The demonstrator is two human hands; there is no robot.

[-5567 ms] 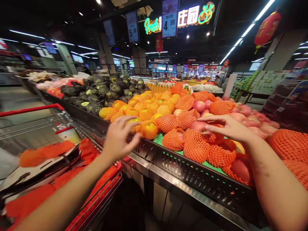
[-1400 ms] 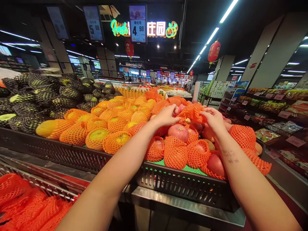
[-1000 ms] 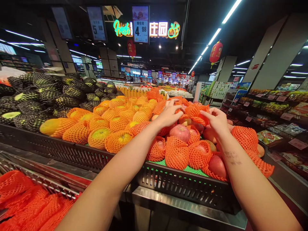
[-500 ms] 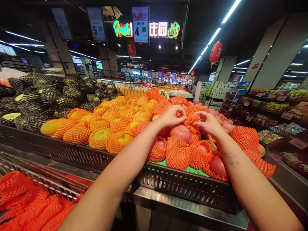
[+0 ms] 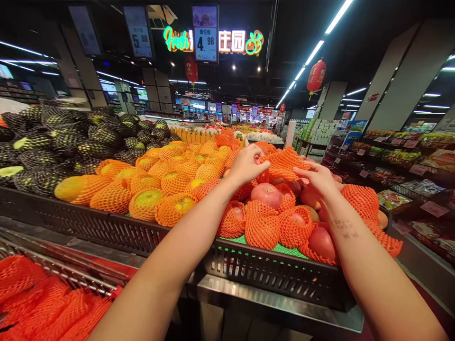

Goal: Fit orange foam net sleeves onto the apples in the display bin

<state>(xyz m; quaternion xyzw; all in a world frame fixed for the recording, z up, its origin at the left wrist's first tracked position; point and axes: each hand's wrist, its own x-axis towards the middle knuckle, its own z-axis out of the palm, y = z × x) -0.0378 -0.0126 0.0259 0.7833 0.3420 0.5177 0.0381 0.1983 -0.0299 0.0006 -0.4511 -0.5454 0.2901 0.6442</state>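
Between my two hands an orange-red foam net sleeve (image 5: 283,163) is spread out above the pile of apples. My left hand (image 5: 248,165) is closed on its left side, thumb and fingers pinched together. On the other side my right hand (image 5: 315,179) pinches the sleeve's right edge between thumb and fingertips. Whether an apple is inside the sleeve I cannot tell. A bare red apple (image 5: 266,195) lies just below the hands. In front of it sit apples in foam nets (image 5: 262,224), and another red apple (image 5: 322,243) is partly out of its net.
A black slatted crate (image 5: 277,272) holds the apples. Melons in orange nets (image 5: 145,203) lie to the left, with dark-netted green fruit (image 5: 53,142) beyond. At lower left, a wire cart (image 5: 88,280) holds loose red foam nets (image 5: 53,303). Packaged-goods shelves (image 5: 408,161) stand right.
The foam sleeve, bunched between my hands before, is now spread wider and flatter. My left hand has shifted slightly left and up. The camera view has moved a little.
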